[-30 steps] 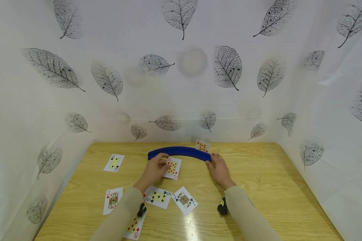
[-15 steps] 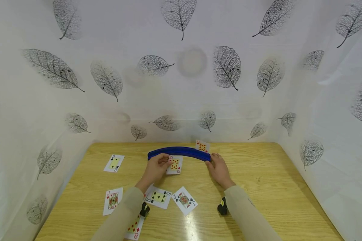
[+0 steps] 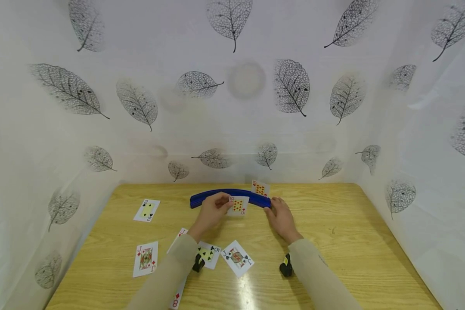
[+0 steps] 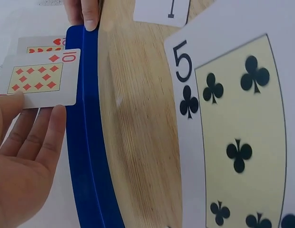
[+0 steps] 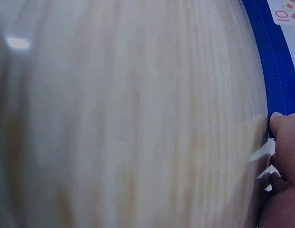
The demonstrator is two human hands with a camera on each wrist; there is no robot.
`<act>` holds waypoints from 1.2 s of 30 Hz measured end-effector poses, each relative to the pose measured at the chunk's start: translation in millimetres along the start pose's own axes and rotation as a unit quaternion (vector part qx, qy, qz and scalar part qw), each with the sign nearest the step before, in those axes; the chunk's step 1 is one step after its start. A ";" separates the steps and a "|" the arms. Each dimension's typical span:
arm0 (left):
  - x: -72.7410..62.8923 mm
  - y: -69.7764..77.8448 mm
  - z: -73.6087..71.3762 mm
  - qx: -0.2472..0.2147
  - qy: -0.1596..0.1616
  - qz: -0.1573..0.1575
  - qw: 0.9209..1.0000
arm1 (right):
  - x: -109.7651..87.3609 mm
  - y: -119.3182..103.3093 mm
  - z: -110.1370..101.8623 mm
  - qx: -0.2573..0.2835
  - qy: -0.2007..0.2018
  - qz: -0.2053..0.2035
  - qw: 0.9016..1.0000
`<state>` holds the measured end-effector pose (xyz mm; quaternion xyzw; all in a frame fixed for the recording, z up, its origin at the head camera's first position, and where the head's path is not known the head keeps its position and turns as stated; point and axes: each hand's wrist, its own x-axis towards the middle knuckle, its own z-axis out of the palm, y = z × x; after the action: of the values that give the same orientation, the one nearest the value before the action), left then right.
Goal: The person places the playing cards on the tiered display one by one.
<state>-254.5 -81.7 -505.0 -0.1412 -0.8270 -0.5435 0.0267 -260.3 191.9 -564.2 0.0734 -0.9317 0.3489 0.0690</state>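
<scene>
My left hand (image 3: 211,213) pinches a ten of diamonds playing card (image 3: 239,207) between thumb and fingers. In the head view the card overlaps the front of a curved blue card holder (image 3: 213,193), right of its middle. A ten of hearts (image 3: 259,188) stands in the holder toward its right end. In the left wrist view, the diamonds card (image 4: 38,78) partly covers the hearts card (image 4: 40,43). My right hand (image 3: 283,219) grips the holder's right end, thumb (image 5: 276,122) on the near side.
Face-up cards lie on the wooden table (image 3: 352,241): a black two (image 3: 147,210), a jack of diamonds (image 3: 145,259), a five of clubs (image 3: 210,255) and a black jack (image 3: 237,258). My left sleeve partly covers a red jack (image 3: 180,234) and a red eight (image 3: 177,297).
My left hand has carried the ten of diamonds rightward and farther back, from in front of the holder to overlapping it. The right hand stays on the holder's end.
</scene>
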 end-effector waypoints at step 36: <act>30.0 8.8 50.3 0.000 0.036 0.026 0.999 | -1.2 -0.9 -1.7 0.004 0.006 -0.004 1.000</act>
<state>-275.5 -26.7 -511.7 -0.1431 -0.8216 -0.5473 0.0703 -258.8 192.5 -562.6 0.0754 -0.9296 0.3526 0.0761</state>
